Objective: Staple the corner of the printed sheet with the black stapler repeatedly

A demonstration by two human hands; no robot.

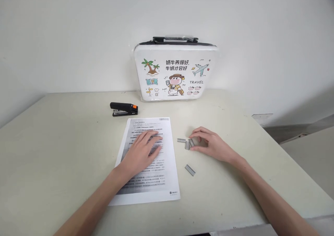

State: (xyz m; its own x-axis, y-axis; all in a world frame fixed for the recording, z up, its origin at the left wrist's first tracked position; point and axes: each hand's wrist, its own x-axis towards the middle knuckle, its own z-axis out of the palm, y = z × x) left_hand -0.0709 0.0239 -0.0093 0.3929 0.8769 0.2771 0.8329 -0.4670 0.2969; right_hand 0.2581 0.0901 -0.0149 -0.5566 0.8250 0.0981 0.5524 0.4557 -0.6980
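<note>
My left hand (141, 152) lies flat on a printed sheet of paper (172, 180), fingers spread and holding nothing. My right hand (212, 145) is to the right of the sheet, its thumb and index finger curved round the ends of a grey strip of staples (191, 143) on the table. Touching or just beside that strip is a second staple strip (187, 145). A third staple strip (181, 140) lies a little to the left, close to the paper's edge. Nearer to me lies a separate staple strip (190, 170), apart from the others.
A black stapler (124, 109) with an orange button lies beyond the paper's top left corner. Against the wall at the back stands a white case (159, 69) with cartoon prints and a black handle. The pale table (65, 152) has its right edge beyond my right arm.
</note>
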